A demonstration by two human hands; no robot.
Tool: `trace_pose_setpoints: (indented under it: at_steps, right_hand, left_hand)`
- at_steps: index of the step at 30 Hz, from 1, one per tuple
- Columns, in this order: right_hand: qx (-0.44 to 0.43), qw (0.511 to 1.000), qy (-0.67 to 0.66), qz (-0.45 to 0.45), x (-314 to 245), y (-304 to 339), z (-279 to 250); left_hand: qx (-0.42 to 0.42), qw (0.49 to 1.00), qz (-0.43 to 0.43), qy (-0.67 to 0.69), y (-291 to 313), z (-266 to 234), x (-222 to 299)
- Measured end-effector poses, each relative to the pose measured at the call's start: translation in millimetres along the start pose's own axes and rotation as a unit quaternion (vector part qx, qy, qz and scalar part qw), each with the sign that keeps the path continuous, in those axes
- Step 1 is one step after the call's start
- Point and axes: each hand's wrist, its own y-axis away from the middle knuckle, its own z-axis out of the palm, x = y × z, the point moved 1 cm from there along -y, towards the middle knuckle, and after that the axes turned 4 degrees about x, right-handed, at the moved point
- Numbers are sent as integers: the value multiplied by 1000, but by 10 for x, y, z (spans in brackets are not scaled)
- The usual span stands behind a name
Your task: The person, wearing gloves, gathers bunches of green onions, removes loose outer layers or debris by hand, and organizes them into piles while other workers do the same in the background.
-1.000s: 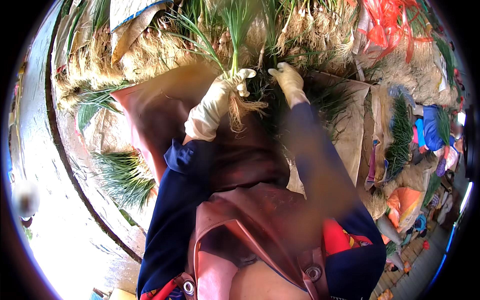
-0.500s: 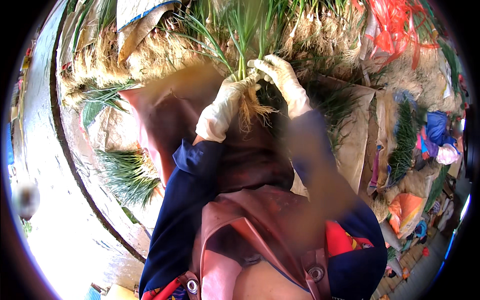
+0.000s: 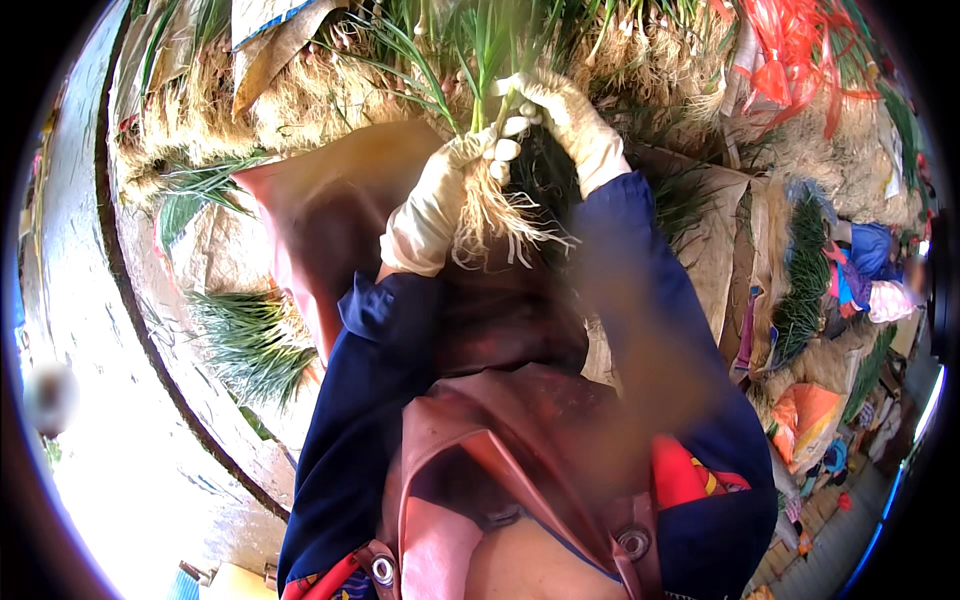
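Head view: spring onions (image 3: 478,113) stand at upper centre of the frame, the gloved left hand (image 3: 445,190) curled closed around them above the roots (image 3: 495,215). The gloved right hand (image 3: 572,115) is half-curled at the stems (firm grip cannot be confirmed). Judged light, leaves easily bruised, perhaps slippery; best held at the pale bases.

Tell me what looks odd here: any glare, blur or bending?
Head view: glare washes out the pale, flat surface at lower left; head view: a brownish smear veils the navy fabric right sleeve, while the pale, stringy roots look fairly sharp; head view: the long, dark seam bows toward the left rim.
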Motion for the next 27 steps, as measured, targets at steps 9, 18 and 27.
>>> trace_pose_setpoints:
  at_steps: [9, 18, 27]
  right_hand:
    - [160, 986, 39, 11, -222, 490, -724]
    - [240, 820, 496, 153, 163, 58, -283]
    - [270, 760, 585, 84, 812, 53, -989]
  left_hand:
    - [-20, 998, 24, -61, 129, -49, 69]
    - [75, 993, 59, -72, 173, 165, -1]
    - [68, 980, 149, -113, 205, 90, 20]
